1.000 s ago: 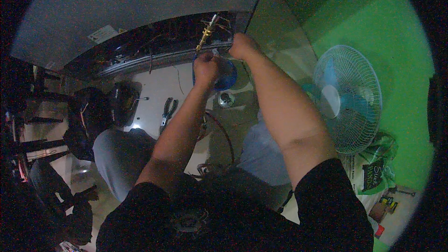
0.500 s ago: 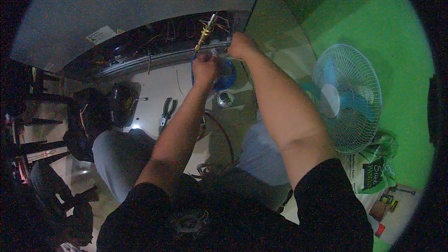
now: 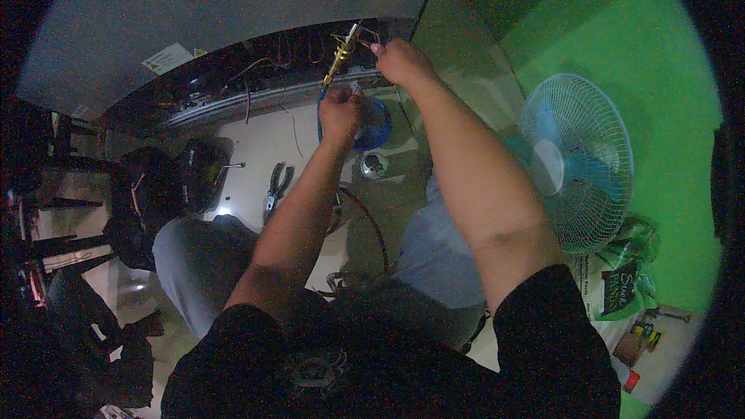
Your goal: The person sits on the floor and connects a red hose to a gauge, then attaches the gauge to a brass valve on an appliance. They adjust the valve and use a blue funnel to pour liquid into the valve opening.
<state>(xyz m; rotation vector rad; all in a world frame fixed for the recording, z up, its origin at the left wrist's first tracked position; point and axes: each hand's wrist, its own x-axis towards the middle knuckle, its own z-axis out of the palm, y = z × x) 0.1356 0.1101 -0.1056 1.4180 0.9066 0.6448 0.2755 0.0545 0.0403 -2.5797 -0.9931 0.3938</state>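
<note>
My left hand [image 3: 341,114] is closed around the lower part of a brass gas torch [image 3: 340,58], beside a round blue canister [image 3: 375,135]. The torch's silver nozzle points up and away, toward thin bent metal tubes [image 3: 370,34] at the opening of a large grey appliance [image 3: 256,4]. Just right of the nozzle, my right hand [image 3: 402,64] is closed with its fingertips at those tubes. What it pinches is too small and dark to make out. Wires and pipes run along the appliance's dark recess [image 3: 268,70].
Pliers [image 3: 275,186] and a small round tin [image 3: 375,165] lie on the floor near my left forearm. A reddish hose [image 3: 372,221] curves between my knees. At right stands a fan [image 3: 578,163], with a green-and-white bag [image 3: 625,287] below it. Dark bags [image 3: 151,194] sit at left.
My right hand has shifted a little farther away and up, its fingertips now at the thin tubes. My left hand and the torch have hardly moved.
</note>
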